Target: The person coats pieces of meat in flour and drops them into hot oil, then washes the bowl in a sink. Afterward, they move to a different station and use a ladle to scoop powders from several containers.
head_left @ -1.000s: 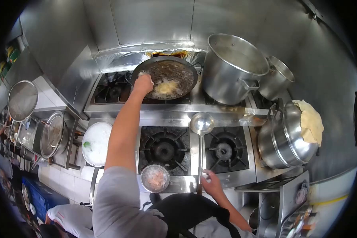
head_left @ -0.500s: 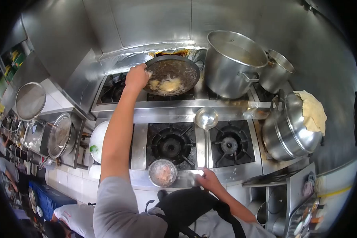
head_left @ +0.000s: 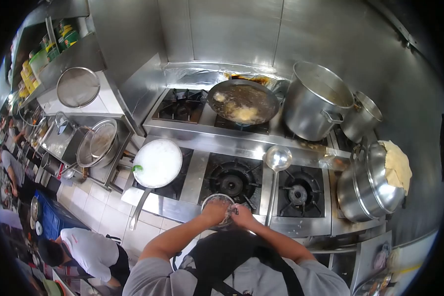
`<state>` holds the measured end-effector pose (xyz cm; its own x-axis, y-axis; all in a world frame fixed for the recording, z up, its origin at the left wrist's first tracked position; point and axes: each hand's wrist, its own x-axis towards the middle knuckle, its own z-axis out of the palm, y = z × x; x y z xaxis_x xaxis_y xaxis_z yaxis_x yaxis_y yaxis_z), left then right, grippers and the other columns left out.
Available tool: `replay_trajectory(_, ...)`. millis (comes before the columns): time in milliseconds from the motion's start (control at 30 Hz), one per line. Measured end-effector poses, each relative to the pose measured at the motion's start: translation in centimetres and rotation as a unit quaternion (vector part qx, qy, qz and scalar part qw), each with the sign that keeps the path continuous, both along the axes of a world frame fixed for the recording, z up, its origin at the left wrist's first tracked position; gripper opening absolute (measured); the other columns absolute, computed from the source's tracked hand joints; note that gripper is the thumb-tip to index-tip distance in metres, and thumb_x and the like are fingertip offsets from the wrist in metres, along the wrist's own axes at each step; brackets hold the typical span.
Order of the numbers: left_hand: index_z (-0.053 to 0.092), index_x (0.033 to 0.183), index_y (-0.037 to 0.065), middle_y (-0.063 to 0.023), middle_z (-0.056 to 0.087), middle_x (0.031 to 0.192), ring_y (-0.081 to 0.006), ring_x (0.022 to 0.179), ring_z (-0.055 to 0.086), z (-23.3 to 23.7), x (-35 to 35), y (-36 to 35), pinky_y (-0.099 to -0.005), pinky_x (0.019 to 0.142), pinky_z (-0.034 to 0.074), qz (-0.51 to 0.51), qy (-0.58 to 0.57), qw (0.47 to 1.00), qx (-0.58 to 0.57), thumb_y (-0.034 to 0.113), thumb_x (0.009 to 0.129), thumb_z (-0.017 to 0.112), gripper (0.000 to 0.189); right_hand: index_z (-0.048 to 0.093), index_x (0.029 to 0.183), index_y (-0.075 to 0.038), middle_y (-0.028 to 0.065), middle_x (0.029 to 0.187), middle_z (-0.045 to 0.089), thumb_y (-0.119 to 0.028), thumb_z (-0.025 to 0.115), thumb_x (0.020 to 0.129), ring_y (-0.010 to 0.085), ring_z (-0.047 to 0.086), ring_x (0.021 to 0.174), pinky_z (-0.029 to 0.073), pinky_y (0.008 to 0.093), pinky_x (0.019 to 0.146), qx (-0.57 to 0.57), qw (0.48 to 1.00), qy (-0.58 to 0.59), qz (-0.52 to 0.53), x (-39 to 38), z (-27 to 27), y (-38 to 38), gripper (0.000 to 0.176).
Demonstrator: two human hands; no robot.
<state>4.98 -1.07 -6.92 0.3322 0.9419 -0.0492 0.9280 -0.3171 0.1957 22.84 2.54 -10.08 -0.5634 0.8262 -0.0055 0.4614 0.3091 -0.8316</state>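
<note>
Left hand [head_left: 213,213] and right hand [head_left: 242,215] meet in the steel bowl [head_left: 221,199] — set within reach at the stove's [head_left: 197,170] near edge — grip impossible to tell.

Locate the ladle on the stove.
Head view, right of centre: the ladle lies between the middle front burner and the right front burner, bowl toward the wok, handle end near the right hand.
</note>
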Motion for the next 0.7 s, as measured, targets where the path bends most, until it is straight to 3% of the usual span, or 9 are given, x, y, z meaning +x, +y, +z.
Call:
replay_trajectory(67,0.061,0.115,0.007,-0.0169,0.064,0.112,-0.0335,0.103,0.062,-0.3,0.1,0.0,-0.0457,0.092,0.048,0.008,0.024,1.0,-0.019,0.023,0.084,0.059,0.035,0.063,0.109,-0.002,0.0205,0.104,0.066,-0.015,0.058,0.08,0.038,0.063,0.098,0.049,0.0411,0.089,0.025,1.0,0.0,-0.003,-0.2,-0.6,-0.1,0.032)
replay_trajectory(133,0.063,0.113,0.007,-0.0172,0.064,0.112,-0.0329,0.103,0.063,0.1,0.2,-0.2,-0.0446,0.092,0.048,0.011,0.049,0.998,-0.039,0.02,0.085,0.057,0.032,0.063,0.112,-0.003,0.0201,0.106,0.066,-0.013,0.057,0.078,0.0366,0.063,0.1,0.049,0.0414,0.089,-0.03,0.998,-0.016,-0.061,-0.7,-0.6,-0.4,0.036)
replay_trajectory(200,0.066,0.105,0.006,-0.0171,0.065,0.11,-0.0319,0.1,0.064,0.7,-0.1,-0.7,-0.0436,0.087,0.051,-0.016,0.041,0.999,-0.015,0.019,0.084,0.058,0.026,0.062,0.114,-0.003,0.0202,0.108,0.065,-0.012,0.057,0.077,0.0361,0.062,0.103,0.049,0.0414,0.09,-0.027,0.997,-0.017,-0.074,-1.0,-0.5,-0.5,0.038)
replay_trajectory(300,0.065,0.106,0.006,-0.0164,0.065,0.105,-0.0316,0.1,0.064,-0.7,-0.7,-0.8,-0.0427,0.08,0.054,-0.021,0.078,0.996,-0.033,0.021,0.082,0.061,0.029,0.061,0.117,-0.002,0.0211,0.112,0.065,-0.011,0.057,0.076,0.0358,0.061,0.107,0.048,0.0417,0.094,0.002,0.996,-0.017,-0.087,-1.3,-1.1,-0.7,0.042)
replay_trajectory(467,0.067,0.104,0.007,-0.0168,0.067,0.101,-0.0324,0.094,0.066,-0.6,-1.6,-0.2,-0.0435,0.082,0.053,-0.021,0.038,0.998,-0.037,0.022,0.083,0.061,0.027,0.06,0.119,0.0,0.0233,0.116,0.063,-0.011,0.057,0.076,0.0371,0.059,0.112,0.045,0.0421,0.098,0.035,0.994,-0.029,-0.095,-1.5,-1.4,-0.6,0.045)
replay_trajectory(533,0.067,0.103,0.006,-0.0177,0.067,0.1,-0.0338,0.092,0.066,0.6,-1.9,-0.2,-0.0439,0.082,0.053,-0.026,0.03,0.998,-0.041,0.022,0.084,0.06,0.027,0.06,0.119,0.0,0.024,0.116,0.062,-0.012,0.058,0.076,0.0385,0.058,0.112,0.044,0.0428,0.099,-0.013,0.995,-0.048,-0.09,-1.6,-0.5,-0.4,0.045)
replay_trajectory(600,0.067,0.102,0.004,-0.0204,0.067,0.099,-0.0382,0.092,0.065,1.9,-2.3,-0.3,-0.0452,0.08,0.052,0.036,-0.126,0.991,-0.033,0.02,0.084,0.06,0.025,0.06,0.12,-0.001,0.024,0.115,0.062,-0.013,0.058,0.076,0.0395,0.058,0.111,0.045,0.0432,0.098,-0.011,0.997,-0.054,-0.06,-1.5,0.3,0.0,0.046)
replay_trajectory(633,0.067,0.102,0.004,-0.0204,0.067,0.099,-0.0382,0.092,0.065,3.6,-2.4,-0.3,-0.0452,0.08,0.052,0.035,-0.126,0.991,-0.036,0.02,0.084,0.06,0.025,0.059,0.121,-0.002,0.024,0.113,0.062,-0.013,0.059,0.076,0.0405,0.058,0.111,0.045,0.0435,0.098,-0.005,0.998,-0.059,-0.028,-1.3,0.3,0.1,0.047)
replay_trajectory(700,0.066,0.1,0.002,-0.0239,0.066,0.098,-0.0427,0.09,0.062,6.5,-2.8,-0.1,-0.0461,0.08,0.051,0.028,-0.25,0.967,-0.047,0.017,0.083,0.062,0.023,0.059,0.121,-0.003,0.0247,0.11,0.062,-0.016,0.061,0.076,0.042,0.057,0.109,0.045,0.0454,0.097,0.021,0.998,-0.055,-0.036,-1.6,1.4,-0.6,0.047)
